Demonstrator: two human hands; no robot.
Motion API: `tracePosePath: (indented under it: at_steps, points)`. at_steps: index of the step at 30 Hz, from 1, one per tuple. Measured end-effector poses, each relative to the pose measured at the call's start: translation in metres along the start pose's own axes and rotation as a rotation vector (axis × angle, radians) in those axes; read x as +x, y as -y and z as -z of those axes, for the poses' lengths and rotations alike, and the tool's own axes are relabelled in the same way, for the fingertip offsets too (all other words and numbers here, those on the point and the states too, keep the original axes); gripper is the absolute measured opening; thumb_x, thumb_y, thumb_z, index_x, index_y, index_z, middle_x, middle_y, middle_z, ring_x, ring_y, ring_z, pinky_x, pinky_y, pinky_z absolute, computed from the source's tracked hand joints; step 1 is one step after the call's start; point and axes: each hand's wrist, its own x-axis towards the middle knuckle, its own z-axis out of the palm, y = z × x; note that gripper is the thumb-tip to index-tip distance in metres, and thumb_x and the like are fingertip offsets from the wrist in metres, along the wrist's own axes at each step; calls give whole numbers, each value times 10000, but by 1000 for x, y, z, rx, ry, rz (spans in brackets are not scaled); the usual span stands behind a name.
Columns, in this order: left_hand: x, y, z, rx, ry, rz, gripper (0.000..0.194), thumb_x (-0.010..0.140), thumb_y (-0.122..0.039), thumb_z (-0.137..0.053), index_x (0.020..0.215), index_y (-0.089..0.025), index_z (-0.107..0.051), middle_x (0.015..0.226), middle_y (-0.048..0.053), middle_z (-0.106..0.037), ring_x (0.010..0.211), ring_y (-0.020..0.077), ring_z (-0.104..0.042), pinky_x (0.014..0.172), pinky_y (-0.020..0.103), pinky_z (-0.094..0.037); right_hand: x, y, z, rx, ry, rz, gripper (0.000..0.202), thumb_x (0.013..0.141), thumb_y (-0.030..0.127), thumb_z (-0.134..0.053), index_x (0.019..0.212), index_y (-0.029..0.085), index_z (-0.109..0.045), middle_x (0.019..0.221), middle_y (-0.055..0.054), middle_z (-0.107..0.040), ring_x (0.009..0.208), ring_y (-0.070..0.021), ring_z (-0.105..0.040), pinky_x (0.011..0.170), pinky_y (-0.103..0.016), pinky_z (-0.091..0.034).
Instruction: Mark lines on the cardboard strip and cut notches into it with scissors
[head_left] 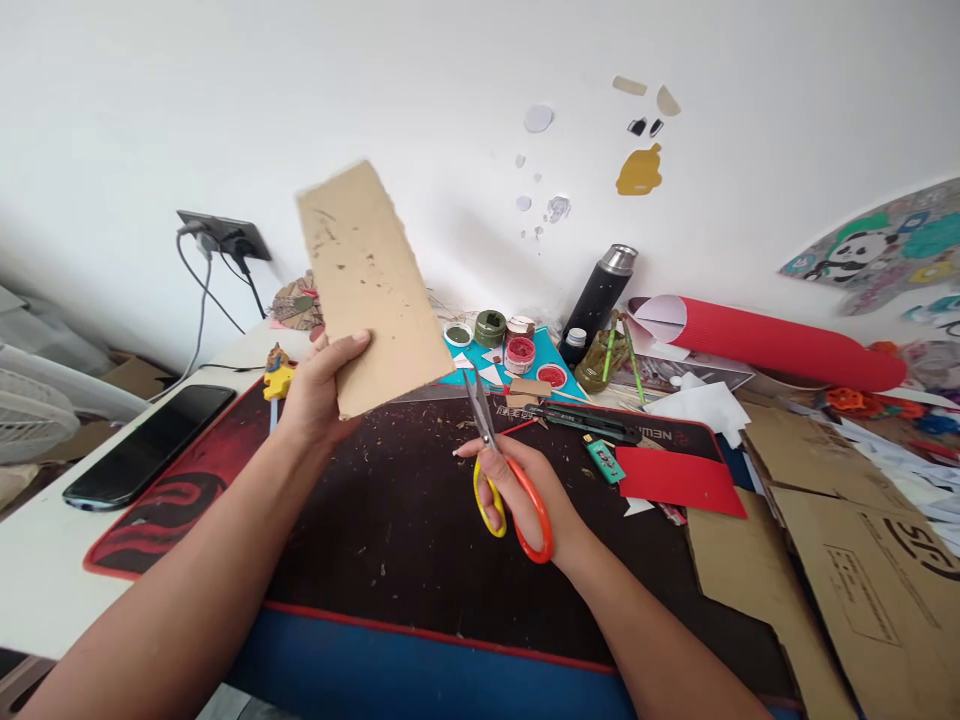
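Left hand (311,390) gripped cardboard (375,290) at ten o'clock, right hand (547,482) scissors (484,415) at five, seemingly readying a cut that needed both closer.

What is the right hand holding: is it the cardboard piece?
No, the right hand holds the scissors, while the left hand holds the cardboard piece.
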Motion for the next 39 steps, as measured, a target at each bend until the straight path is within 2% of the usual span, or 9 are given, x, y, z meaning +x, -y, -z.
tracePosePath:
  at_steps: [3, 7, 13, 18, 23, 29, 34, 37, 39]
  points:
    - [-8, 2, -1, 39, 95, 187, 514, 611, -442, -958, 1042, -211, -801, 1048, 128, -854, 994, 400, -836, 721, 432, -733, 0, -1, -1, 8, 42, -16, 681, 975, 809, -684, 1206, 170, -729, 699, 37, -599, 477, -113, -545, 458, -242, -434]
    - [-17, 5, -4, 103, 233, 321, 522, 586, -457, -988, 980, -177, -793, 902, 128, -848, 810, 368, -845, 557, 344, -675, 0, -1, -2, 75, 57, 0, 655, 976, 821, -672, 1120, 182, -684, 714, 28, -617, 485, -121, -553, 471, -256, -458]
    - [-23, 4, -5, 112, 375, 381, 530, 638, -443, -1011, 1037, -175, -789, 930, 128, -865, 838, 340, -854, 639, 315, -681, 2, -2, -2, 26, 71, 1, 655, 978, 859, -626, 913, 208, -596, 696, 21, -629, 474, -124, -583, 482, -262, -473]
    - [-25, 5, -5, 193, 475, 397, 513, 707, -485, -990, 1083, -196, -796, 987, 150, -867, 892, 385, -853, 720, 428, -709, 3, -8, -3, 43, 88, -19, 586, 982, 783, -693, 914, 207, -612, 694, 30, -615, 477, -135, -587, 471, -269, -473]
    - [-25, 5, -6, 268, 499, 373, 500, 719, -520, -982, 1082, -219, -815, 1004, 156, -862, 916, 415, -842, 737, 499, -711, 2, -8, -4, 39, 80, -42, 521, 1007, 695, -716, 859, 213, -586, 694, 27, -642, 471, -125, -583, 481, -262, -480]
    - [-19, 0, -2, 301, 394, 314, 462, 694, -503, -996, 1019, -223, -823, 942, 136, -856, 845, 381, -836, 682, 450, -711, 2, -2, -4, 28, 112, -52, 587, 954, 777, -731, 869, 217, -576, 684, 27, -654, 460, -122, -588, 465, -248, -464]
    - [-6, -12, 15, 370, 353, 321, 455, 677, -510, -1006, 995, -224, -851, 927, 148, -858, 776, 360, -830, 622, 405, -698, 5, 7, 3, 82, 10, -54, 677, 938, 850, -674, 1031, 179, -672, 676, 10, -675, 456, -138, -599, 438, -251, -442]
    - [3, -19, 29, 492, 475, 420, 411, 694, -517, -997, 958, -229, -871, 953, 176, -863, 795, 381, -837, 614, 406, -693, 8, 11, 10, 158, -108, -30, 719, 921, 837, -695, 1142, 153, -713, 679, 3, -675, 465, -149, -608, 408, -240, -383]
    - [7, -23, 37, 566, 586, 472, 427, 700, -499, -991, 1033, -254, -881, 1020, 170, -873, 885, 404, -850, 678, 427, -704, 9, 14, 13, 190, -186, 1, 729, 906, 836, -710, 1156, 151, -725, 671, 6, -666, 464, -149, -607, 403, -238, -366]
